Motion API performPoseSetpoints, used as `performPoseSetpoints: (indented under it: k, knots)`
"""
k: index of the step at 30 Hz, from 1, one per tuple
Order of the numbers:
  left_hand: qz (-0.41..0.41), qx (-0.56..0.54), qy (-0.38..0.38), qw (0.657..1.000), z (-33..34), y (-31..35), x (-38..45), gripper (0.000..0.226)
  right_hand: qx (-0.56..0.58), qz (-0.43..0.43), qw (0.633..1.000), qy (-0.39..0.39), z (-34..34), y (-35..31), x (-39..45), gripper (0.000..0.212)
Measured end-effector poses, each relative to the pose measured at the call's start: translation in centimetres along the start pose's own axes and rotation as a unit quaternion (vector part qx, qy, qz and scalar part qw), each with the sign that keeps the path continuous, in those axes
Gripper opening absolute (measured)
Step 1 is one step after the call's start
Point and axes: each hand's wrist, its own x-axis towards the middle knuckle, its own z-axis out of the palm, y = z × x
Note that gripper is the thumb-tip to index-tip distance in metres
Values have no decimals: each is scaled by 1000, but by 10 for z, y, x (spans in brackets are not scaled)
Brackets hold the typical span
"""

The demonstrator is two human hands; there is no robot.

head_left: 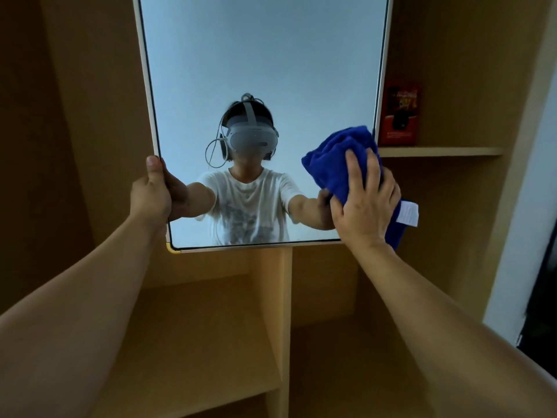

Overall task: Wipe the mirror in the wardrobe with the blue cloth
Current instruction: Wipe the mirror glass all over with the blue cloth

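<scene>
Wiping underway, cloth at the mirror's lower right corner.

Right hand [366,200] presses the bunched blue cloth [334,155] against the mirror [262,55], fingers spread flat over it, not curled round. Left hand [152,188] grips the mirror's lower left edge, thumb on the front of the frame, steadying it. The mirror hangs inside the wardrobe [90,86], just beside a shelf [440,151] carrying a red box [399,113]. Glass looks fairly even; can't tell which areas are wiped. Judging by cloth position, most of the upper glass likely remains.
</scene>
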Motion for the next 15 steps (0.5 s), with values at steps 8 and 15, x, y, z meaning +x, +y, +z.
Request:
performPoseSetpoints:
  k: [8, 15]
  knots:
    - [5, -11, 31, 999, 4, -4, -1, 65, 55, 94, 994, -15, 17, -3, -53, 71]
    - [16, -15, 53, 998, 3, -2, -6, 62, 156, 189, 969, 11, 24, -10, -90, 63]
